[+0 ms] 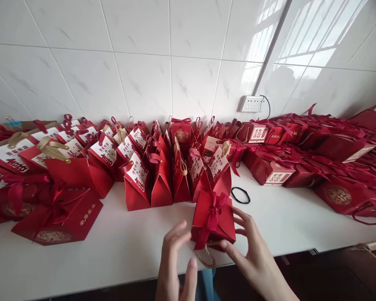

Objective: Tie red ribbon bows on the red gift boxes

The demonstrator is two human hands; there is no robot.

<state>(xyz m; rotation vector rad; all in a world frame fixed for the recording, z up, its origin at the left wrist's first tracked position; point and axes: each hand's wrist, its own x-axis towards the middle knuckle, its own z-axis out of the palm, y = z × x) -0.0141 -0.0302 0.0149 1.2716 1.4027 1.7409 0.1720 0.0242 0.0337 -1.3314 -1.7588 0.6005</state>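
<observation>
A small red gift box (213, 219) with a red ribbon bow on top and a gold cord handle hanging below sits at the front edge of the white table (138, 246). My right hand (253, 255) touches its right side, thumb under the lower corner and fingers spread along the edge. My left hand (175, 263) hovers just left of the box with fingers apart, holding nothing.
Rows of red gift bags (150, 175) with gold cords and white labels fill the table's back. Flat red bags (59, 217) lie at the left, boxed ones (272, 171) at the right. A black hair tie (240, 195) lies behind the box. A wall socket (251, 103) sits on the tiled wall.
</observation>
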